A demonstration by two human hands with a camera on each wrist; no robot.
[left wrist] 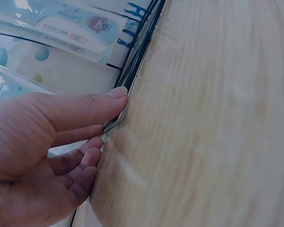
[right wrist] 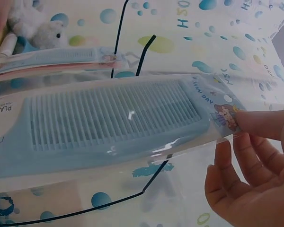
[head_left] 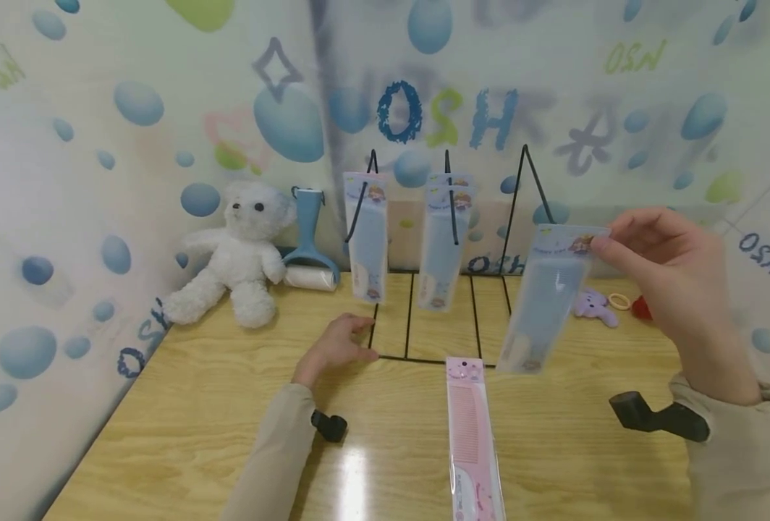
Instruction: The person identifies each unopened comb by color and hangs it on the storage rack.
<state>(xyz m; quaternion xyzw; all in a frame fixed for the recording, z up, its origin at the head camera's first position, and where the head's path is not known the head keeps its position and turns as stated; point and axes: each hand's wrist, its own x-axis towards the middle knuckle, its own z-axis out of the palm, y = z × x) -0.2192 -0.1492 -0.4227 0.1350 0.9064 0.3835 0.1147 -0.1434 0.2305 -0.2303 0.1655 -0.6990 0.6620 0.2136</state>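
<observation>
My right hand (head_left: 626, 242) pinches the top of a packaged blue comb (head_left: 544, 300) and holds it in the air, in front of the right hook of a black wire rack (head_left: 523, 174). In the right wrist view the same blue comb (right wrist: 109, 123) fills the frame, with thumb and finger (right wrist: 255, 124) on its header card. Two more blue comb packs (head_left: 367, 239) (head_left: 443, 242) hang on the left and middle hooks. My left hand (head_left: 339, 346) presses on the rack's base wire (left wrist: 132, 71) at its front left corner. A pink comb pack (head_left: 472, 438) lies flat on the wooden table (head_left: 196, 405).
A white teddy bear (head_left: 238, 253) and a blue lint roller (head_left: 310, 250) stand at the back left. A small purple toy (head_left: 595, 304), a hair ring (head_left: 619, 301) and a red object (head_left: 642, 309) lie at the back right. Printed curtain walls close the table's left and back.
</observation>
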